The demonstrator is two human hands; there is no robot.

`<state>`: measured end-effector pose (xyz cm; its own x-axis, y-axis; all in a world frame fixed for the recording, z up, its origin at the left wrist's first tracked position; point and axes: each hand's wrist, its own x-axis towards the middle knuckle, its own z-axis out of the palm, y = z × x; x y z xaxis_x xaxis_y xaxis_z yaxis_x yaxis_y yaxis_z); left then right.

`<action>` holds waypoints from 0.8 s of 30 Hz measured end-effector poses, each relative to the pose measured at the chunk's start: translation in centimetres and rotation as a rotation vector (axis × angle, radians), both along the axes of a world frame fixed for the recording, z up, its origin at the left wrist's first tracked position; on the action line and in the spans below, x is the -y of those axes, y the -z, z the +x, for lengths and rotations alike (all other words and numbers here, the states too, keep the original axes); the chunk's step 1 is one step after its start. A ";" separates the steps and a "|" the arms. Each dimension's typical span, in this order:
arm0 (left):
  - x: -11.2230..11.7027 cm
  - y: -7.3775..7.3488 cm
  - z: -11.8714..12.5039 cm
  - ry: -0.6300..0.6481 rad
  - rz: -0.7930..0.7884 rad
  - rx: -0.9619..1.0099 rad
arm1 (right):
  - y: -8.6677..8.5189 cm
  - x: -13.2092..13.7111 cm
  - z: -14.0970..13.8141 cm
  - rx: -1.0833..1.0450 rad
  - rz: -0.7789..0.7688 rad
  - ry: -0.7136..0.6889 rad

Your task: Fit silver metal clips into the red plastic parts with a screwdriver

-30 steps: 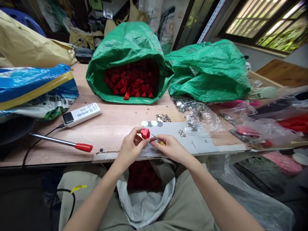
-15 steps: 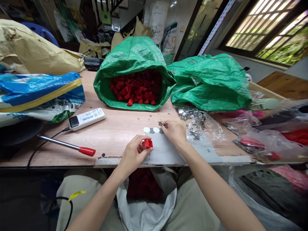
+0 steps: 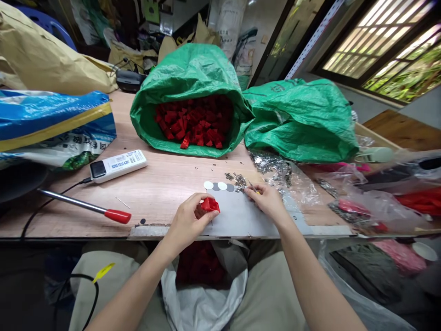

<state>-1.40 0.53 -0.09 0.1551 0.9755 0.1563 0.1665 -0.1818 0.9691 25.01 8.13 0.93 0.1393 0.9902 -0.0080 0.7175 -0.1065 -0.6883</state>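
Observation:
My left hand (image 3: pixel 188 219) pinches a red plastic part (image 3: pixel 210 204), hollow and box-like, above the grey sheet at the table's front. To the right, my right hand (image 3: pixel 267 201) is closed on slim tweezers (image 3: pixel 253 187) whose thin tip points away from me; a bit of yellow shows by the fingers. Just beyond its fingertips lies a small pile of tiny metal pieces (image 3: pixel 239 179). White and grey round discs (image 3: pixel 222 185) lie in a row along the far edge of the grey sheet (image 3: pixel 234 216). Whether the tweezers grip a piece is too small to tell.
A green sack (image 3: pixel 193 69) full of red parts lies open at the back, beside another green sack (image 3: pixel 299 119). At left are a white device (image 3: pixel 120 165) with a cable and a red-handled metal rod (image 3: pixel 117 216). A pale bag (image 3: pixel 203 308) holding red parts sits between the legs.
My right hand has drawn back to the right from the small metal pile, uncovering more of it. My left hand still holds the red part, its hollow side now more visible. The view has shifted slightly.

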 end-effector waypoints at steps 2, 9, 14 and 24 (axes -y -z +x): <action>0.0 0.0 0.0 -0.003 0.005 -0.014 | -0.1 0.2 -0.1 0.132 0.068 -0.019; 0.0 0.0 0.0 -0.001 0.004 -0.048 | -0.5 0.2 -1.1 0.180 0.182 -0.171; -0.1 -0.1 0.0 0.004 0.015 -0.062 | -0.7 0.0 -1.2 0.097 0.244 -0.095; 0.0 -0.3 -0.1 0.011 0.009 -0.084 | -1.3 -0.3 0.0 0.109 0.225 0.007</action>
